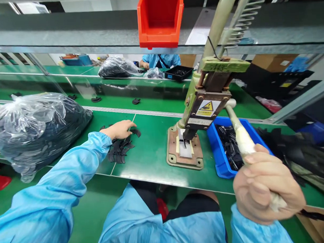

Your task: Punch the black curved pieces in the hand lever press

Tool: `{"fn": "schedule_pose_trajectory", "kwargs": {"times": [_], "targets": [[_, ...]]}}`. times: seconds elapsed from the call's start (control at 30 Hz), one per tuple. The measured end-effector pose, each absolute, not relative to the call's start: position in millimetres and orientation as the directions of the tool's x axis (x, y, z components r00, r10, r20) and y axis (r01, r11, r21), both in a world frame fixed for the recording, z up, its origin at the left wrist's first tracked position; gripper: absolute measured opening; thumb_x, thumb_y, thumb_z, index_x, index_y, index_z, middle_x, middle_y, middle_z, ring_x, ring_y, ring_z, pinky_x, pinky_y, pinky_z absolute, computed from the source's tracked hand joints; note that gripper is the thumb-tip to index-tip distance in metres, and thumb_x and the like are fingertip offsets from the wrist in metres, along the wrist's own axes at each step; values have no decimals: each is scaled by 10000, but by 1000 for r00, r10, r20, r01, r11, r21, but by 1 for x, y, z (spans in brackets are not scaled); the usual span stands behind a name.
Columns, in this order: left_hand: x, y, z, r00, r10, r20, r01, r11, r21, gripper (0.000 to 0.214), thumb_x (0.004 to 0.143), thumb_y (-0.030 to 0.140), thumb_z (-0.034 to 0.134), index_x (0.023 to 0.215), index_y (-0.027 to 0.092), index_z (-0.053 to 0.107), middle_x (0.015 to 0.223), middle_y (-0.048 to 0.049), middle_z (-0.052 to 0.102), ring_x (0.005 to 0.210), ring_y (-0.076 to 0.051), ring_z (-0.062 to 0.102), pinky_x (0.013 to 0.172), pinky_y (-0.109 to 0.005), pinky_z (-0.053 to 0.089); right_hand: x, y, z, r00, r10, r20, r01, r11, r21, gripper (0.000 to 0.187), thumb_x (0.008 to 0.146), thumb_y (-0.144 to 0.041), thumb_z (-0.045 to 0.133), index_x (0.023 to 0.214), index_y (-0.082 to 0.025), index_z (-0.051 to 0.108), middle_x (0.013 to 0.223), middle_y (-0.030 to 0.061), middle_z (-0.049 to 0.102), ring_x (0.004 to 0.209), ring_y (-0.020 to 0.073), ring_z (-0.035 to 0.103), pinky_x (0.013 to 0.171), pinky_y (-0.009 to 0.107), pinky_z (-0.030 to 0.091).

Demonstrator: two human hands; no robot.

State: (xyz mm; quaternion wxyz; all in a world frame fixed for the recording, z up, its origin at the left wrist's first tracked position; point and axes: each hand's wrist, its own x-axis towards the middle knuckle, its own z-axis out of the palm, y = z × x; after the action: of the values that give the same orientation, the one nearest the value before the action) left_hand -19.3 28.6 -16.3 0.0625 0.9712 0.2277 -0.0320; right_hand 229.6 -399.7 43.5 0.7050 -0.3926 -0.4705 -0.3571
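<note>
We look partway through the batch, judging by the loose dark curved pieces (pixel 120 150) left of the press (pixel 208 80) and the black parts filling the blue bin (pixel 223 171) to its right; our right hand's (pixel 269 185) fingers are wrapped round the lever (pixel 244 137), our left hand (pixel 121 129) reaches over the pile, whether pinching we can't tell. Between pile and press we have bare worktop (pixel 149 150) to its front edge, while the bulging bag (pixel 38 123) crowds the left end.
</note>
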Motion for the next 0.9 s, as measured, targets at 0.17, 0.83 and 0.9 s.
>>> {"fn": "schedule_pose_trajectory", "kwargs": {"times": [0.17,0.83,0.9], "targets": [[-15,19,-31,932,352,-83,359,-926,117,448,984,269,614,1419,220,709,1421,-115,702,1327,-282,654,1174,-369,481,229,-395,45,285,-158,946,882,429,-194,432,845,-423,809,564,-246,532,566,-15,577,634,208,650,882,585,609],[73,-17,-10,844,504,-183,504,-862,-50,405,820,219,737,1198,84,785,1071,-254,807,1043,-384,786,931,-410,578,225,-405,48,313,-42,949,861,434,-265,318,866,-342,767,627,-236,585,647,-14,620,747,222,669,986,644,584],[73,-23,-8,837,511,-196,506,-859,-75,358,838,258,727,1154,101,785,1110,-270,801,1050,-389,785,927,-427,584,224,-410,46,305,9,952,861,426,-279,284,874,-324,751,648,-238,603,674,-8,635,781,228,679,1016,648,576]]}}
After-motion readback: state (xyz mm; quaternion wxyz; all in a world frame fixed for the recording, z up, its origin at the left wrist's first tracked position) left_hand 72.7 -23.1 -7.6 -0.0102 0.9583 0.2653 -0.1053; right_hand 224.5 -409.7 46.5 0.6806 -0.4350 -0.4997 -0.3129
